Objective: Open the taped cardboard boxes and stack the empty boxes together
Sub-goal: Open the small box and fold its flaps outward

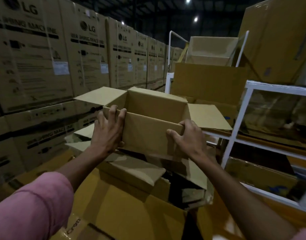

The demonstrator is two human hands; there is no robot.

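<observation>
Down low, a big carton (131,213) sits with flaps open. Above it, an emptied box (148,132) is held up, near wall clamped by left hand (108,130) and right hand (188,137), probably so it can be stacked. LG cartons (44,58) are lined up behind.

An open box (154,122) sits mid-frame, with the left hand (108,130) on its near left corner and the right hand (188,135) on its near right corner. Below it, at lower centre, lie more opened boxes (131,196). A wall of stacked cartons (50,54) fills the frame's left side. A rack (239,118) holding cartons stands at right.
</observation>
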